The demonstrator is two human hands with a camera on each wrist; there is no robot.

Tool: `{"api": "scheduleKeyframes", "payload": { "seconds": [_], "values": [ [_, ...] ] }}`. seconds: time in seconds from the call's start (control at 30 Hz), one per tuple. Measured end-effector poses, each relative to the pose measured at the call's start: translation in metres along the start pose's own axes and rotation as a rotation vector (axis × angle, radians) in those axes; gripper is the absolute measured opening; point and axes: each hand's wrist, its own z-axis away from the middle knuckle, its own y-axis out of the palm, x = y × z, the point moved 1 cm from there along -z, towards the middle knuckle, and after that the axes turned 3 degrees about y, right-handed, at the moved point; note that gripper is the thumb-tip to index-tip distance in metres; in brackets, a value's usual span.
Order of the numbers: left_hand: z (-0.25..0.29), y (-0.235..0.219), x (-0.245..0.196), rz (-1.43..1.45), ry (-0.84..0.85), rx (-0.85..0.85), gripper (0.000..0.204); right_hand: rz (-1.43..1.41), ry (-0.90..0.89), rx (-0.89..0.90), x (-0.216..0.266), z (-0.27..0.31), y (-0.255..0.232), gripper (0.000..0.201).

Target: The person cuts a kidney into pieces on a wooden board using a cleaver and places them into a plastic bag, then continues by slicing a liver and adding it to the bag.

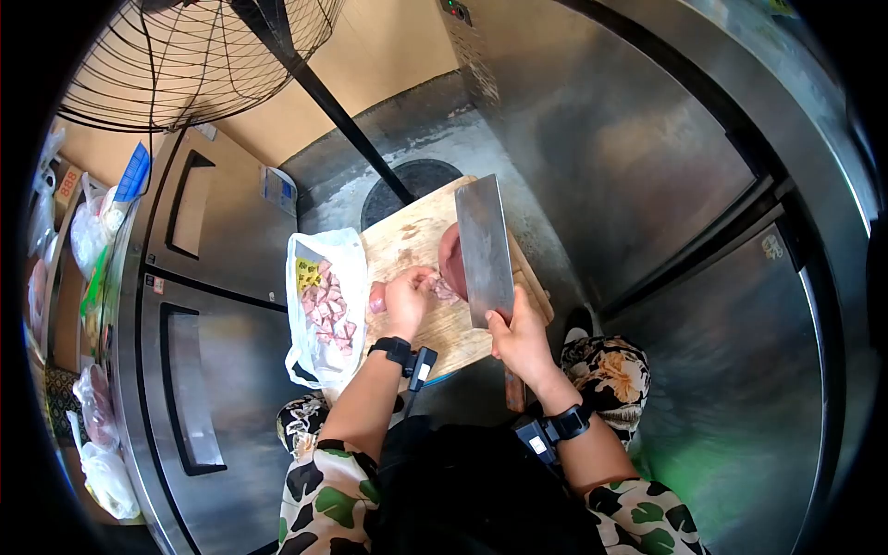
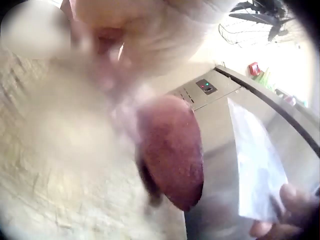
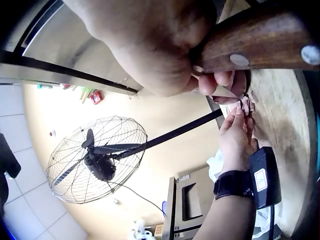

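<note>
My right hand grips a cleaver by its riveted wooden handle. The broad steel blade is raised over the right half of a wooden chopping board. Partly behind the blade lies a dark red, rounded piece of meat. Thumb and fingertips of my left hand pinch small pale-pink meat bits right at that piece's edge. Another reddish lump of meat shows beside the left hand.
Left of the board, a white plastic bag stands with its mouth wide, holding diced meat and something yellow-green. A standing fan is ahead. Steel refrigerators flank both sides, and bagged goods fill a shelf at far left.
</note>
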Motion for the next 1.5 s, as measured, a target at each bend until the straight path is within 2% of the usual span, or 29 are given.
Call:
{"api": "scheduleKeyframes", "payload": {
  "seconds": [0.1,0.13,0.23,0.33,0.43,0.53,0.63,0.77,0.8,0.97,1.0,1.07,1.17,1.2,1.27,1.33,1.43,1.5],
  "values": [
    [0.006,-0.005,-0.001,0.351,-0.182,-0.026,0.013,-0.014,-0.006,0.008,-0.003,0.0,0.0,0.025],
    [0.01,-0.011,-0.008,0.296,-0.181,0.004,0.014,-0.017,-0.006,0.011,-0.003,0.0,0.0,0.025],
    [0.012,-0.01,-0.005,0.364,-0.289,0.003,0.015,0.01,-0.011,0.004,0.0,0.001,0.0,0.026],
    [0.014,-0.002,0.001,0.435,-0.172,0.005,0.018,0.039,-0.016,0.003,0.002,0.002,0.0,0.028],
    [0.017,-0.004,-0.003,0.333,-0.067,0.038,0.02,0.041,-0.006,0.0,0.002,0.002,-0.001,0.028],
    [0.026,-0.027,-0.02,0.042,0.028,-0.118,0.018,0.027,0.014,-0.006,0.006,0.004,-0.001,0.028],
    [0.035,-0.054,-0.039,-0.503,0.192,-0.3,0.024,0.007,0.015,-0.013,0.006,0.003,-0.001,0.029],
    [0.044,-0.063,-0.013,-0.694,0.058,-0.241,0.033,-0.007,-0.019,0.013,-0.001,0.003,0.001,0.026],
    [0.045,-0.063,-0.013,-0.608,-0.035,-0.187,0.039,-0.006,-0.03,0.012,-0.001,0.003,0.001,0.025],
    [0.045,-0.06,-0.019,-0.486,-0.109,-0.097,0.039,0.105,-0.137,-0.025,-0.01,0.0,0.001,0.027],
    [0.046,-0.06,-0.021,-0.476,-0.115,-0.074,0.038,0.088,-0.085,-0.008,-0.003,0.002,0.001,0.027],
    [0.05,-0.056,-0.024,-0.588,0.047,-0.108,0.033,0.053,0.017,0.022,0.016,0.008,-0.001,0.028],
    [0.05,-0.045,-0.045,-0.584,0.248,-0.171,0.028,0.094,-0.158,-0.038,-0.014,-0.001,0.003,0.025],
    [0.048,-0.039,-0.054,-0.553,0.304,-0.193,0.027,0.089,-0.122,-0.028,-0.011,0.001,0.002,0.025],
    [0.04,-0.026,-0.062,-0.512,0.348,-0.092,0.026,0.08,-0.054,-0.006,0.002,0.004,0.002,0.025],
    [0.03,-0.018,-0.06,-0.444,0.383,-0.01,0.026,0.066,-0.062,-0.004,-0.002,0.003,0.004,0.025],
    [0.022,-0.01,-0.052,-0.428,0.294,0.021,0.02,0.1,-0.12,-0.031,-0.015,-0.003,0.003,0.025],
    [0.023,-0.008,-0.049,-0.272,0.154,0.036,0.016,0.121,-0.12,-0.039,-0.017,-0.004,0.003,0.028]
  ]
}}
